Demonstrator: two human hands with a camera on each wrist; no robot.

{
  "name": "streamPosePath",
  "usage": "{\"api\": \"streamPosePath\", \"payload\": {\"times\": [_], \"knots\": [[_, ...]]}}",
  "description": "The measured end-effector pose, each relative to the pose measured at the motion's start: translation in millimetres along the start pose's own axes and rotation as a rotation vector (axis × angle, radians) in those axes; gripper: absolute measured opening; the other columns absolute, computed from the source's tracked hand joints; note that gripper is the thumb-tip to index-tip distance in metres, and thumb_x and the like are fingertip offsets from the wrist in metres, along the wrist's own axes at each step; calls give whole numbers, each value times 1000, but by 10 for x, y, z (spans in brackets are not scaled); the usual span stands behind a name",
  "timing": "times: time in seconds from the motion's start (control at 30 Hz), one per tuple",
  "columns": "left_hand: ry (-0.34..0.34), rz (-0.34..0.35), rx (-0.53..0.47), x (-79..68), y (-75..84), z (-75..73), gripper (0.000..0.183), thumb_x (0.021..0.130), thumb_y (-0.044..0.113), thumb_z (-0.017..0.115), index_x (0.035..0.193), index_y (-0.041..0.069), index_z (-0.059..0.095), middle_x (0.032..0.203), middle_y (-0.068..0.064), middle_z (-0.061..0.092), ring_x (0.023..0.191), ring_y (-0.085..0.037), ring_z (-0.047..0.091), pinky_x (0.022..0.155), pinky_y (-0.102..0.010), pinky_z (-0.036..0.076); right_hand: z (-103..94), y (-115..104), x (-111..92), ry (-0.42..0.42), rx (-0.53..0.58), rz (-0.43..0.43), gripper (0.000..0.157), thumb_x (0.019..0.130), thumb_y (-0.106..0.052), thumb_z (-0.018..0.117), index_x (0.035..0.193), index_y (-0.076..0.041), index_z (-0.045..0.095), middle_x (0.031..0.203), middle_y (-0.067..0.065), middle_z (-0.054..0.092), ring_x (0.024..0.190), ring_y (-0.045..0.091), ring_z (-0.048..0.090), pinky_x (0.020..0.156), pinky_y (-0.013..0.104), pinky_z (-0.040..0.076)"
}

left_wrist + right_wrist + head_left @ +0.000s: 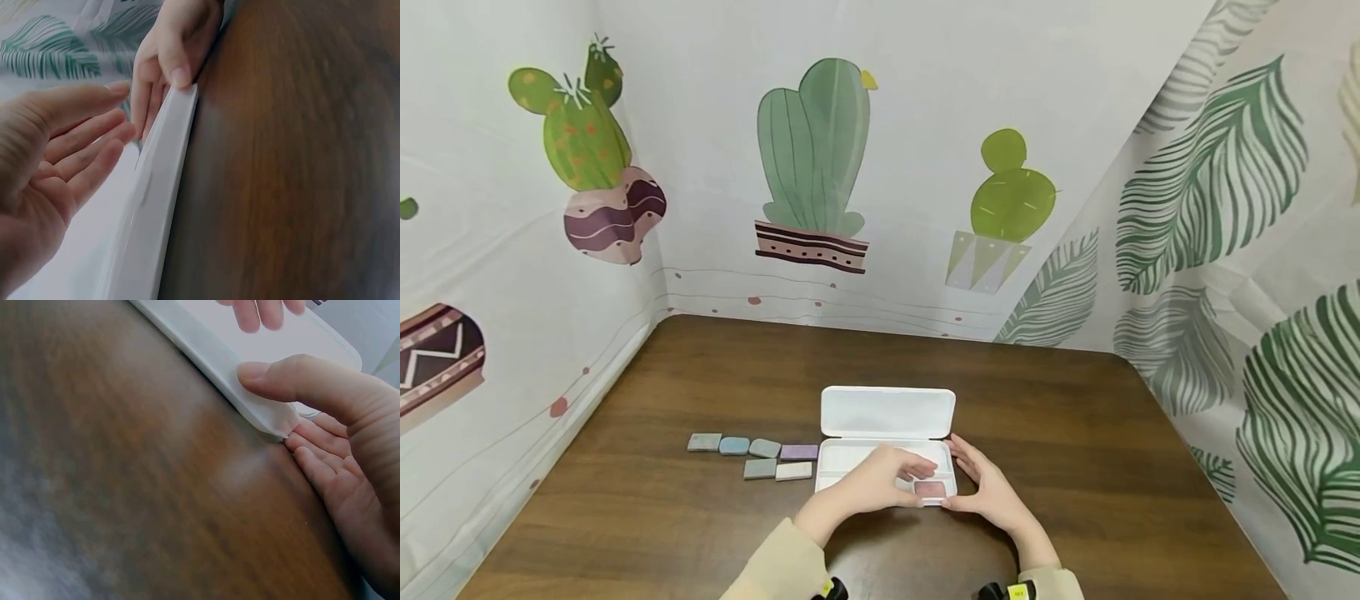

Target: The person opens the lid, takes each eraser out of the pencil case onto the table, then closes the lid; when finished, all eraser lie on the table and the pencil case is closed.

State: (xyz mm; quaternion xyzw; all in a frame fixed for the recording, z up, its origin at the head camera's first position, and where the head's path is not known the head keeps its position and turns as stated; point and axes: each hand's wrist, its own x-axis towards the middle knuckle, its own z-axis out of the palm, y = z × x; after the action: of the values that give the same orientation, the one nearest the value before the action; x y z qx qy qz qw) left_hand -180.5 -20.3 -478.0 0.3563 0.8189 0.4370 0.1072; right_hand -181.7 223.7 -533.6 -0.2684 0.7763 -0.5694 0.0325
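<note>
A white paint palette case point(887, 412) stands on the table with its lid raised at the back. One pinkish-brown colour pan point(929, 490) sits in its front right part. Over the front of the case hovers my left hand point(880, 482), fingers slightly bent and apart; in the left wrist view nothing is between thumb and fingers. My right hand point(988, 492) grips the right end of the case, thumb at the front right corner and fingers along the right side. In the right wrist view that thumb point(272, 380) rests on the case's edge.
Left of the case lie several small colour pans in two rows: a purple one point(799, 452), a white one point(793, 472), a blue one point(734, 446) and grey ones, including one nearer point(760, 469). The brown wooden table point(700, 533) meets patterned cloth walls behind and beside.
</note>
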Motion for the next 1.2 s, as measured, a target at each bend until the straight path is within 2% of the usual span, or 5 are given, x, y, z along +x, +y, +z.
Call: {"api": "streamPosePath", "payload": {"times": [0.27, 0.53, 0.8, 1.13, 1.2], "knots": [[-5, -41, 178, 59, 101, 84, 41, 78, 13, 79, 117, 5, 70, 110, -4, 74, 96, -6, 68, 82, -16, 52, 0, 6, 1, 2, 4, 6, 93, 72, -4, 83, 147, 11, 30, 143, 34, 42, 129, -7, 42, 106, 8, 33], [-42, -54, 215, 70, 136, 105, 42, 75, 12, 80, 116, 5, 72, 109, 0, 74, 87, 1, 62, 78, -13, 49, -3, 6, -4, 6, -3, 7, 92, 72, -4, 84, 146, 10, 31, 143, 34, 43, 128, -10, 41, 105, 7, 33], [-65, -83, 299, 104, 155, 97, 40, 75, 12, 80, 114, 6, 72, 88, 3, 74, 60, 4, 48, 61, -10, 42, -1, -2, -1, 6, -2, 8, 92, 73, -4, 83, 147, 9, 31, 143, 34, 43, 128, -9, 41, 105, 7, 32], [-49, -82, 332, 112, 212, 99, 39, 74, 9, 80, 112, 5, 73, 103, 0, 75, 81, -1, 63, 75, -13, 49, -1, 3, -2, 1, 15, 13, 92, 72, -3, 82, 147, 11, 30, 143, 34, 42, 128, -9, 41, 105, 7, 33], [-42, -75, 340, 116, 213, 102, 40, 73, 8, 80, 113, 5, 73, 102, -1, 76, 78, -1, 63, 75, -13, 49, -1, 5, 1, 2, 13, 8, 92, 72, -2, 82, 146, 11, 30, 143, 35, 42, 128, -9, 41, 105, 8, 33]]}}
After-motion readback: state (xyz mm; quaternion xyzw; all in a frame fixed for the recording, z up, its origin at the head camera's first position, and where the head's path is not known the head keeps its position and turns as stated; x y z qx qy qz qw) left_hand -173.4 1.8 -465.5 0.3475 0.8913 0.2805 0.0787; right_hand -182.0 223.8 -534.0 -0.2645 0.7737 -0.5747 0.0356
